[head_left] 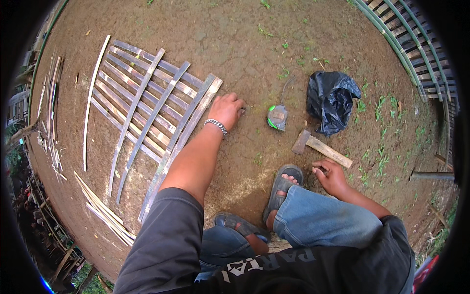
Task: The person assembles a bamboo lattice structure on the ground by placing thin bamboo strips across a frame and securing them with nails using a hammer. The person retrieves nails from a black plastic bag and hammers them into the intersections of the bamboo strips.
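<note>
My left hand, with a chain bracelet at the wrist, is closed just right of a slatted bamboo panel. Something small and dark shows at its fingertips, too small to name. The panel lies flat, its long strips crossed by several slats; a thicker edge strip runs under my left forearm. Beside my right shoe, my right hand has its fingers curled with thumb and forefinger near each other; what they hold, if anything, is hidden. Just beyond it lies a hammer with a wooden handle.
A grey and green tape measure and a black plastic bag lie on the bare soil. Loose bamboo strips lie at the left, with a single curved strip beside the panel. A slatted bamboo structure stands at the far right.
</note>
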Demonstrator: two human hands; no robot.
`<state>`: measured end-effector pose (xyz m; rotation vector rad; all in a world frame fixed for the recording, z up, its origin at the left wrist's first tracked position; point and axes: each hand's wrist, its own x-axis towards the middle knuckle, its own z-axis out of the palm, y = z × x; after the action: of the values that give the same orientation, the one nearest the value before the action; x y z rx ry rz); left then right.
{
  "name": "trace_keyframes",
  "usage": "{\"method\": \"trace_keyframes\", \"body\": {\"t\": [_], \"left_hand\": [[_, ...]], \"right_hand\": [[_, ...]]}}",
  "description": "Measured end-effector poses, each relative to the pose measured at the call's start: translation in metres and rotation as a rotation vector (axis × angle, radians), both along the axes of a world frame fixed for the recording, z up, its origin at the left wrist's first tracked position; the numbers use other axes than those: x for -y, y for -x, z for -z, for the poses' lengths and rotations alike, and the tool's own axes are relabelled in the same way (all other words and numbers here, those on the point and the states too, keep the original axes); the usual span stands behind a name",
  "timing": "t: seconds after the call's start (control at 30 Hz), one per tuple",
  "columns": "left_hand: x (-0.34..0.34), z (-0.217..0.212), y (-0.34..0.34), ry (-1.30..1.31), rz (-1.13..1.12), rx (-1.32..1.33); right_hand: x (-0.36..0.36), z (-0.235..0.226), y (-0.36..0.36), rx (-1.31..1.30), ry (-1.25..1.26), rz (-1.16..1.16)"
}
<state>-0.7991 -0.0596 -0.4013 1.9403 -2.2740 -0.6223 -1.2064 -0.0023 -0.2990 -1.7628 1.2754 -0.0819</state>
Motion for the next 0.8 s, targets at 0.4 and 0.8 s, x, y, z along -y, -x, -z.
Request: {"method": "trace_keyframes", "body": {"t": [0.4,0.8], "left_hand": [[0.015,0.006,-0.008,0.043,0.204,0.078],[-0.041,-0.021,0.043,-0.028,-0.425,-0.419]], "right_hand": [[-0.001,-0.007,0.009,-0.011,-0.035,0.002],[0.001,-0.007,0.004,-0.054,-0.015,-0.009]]}}
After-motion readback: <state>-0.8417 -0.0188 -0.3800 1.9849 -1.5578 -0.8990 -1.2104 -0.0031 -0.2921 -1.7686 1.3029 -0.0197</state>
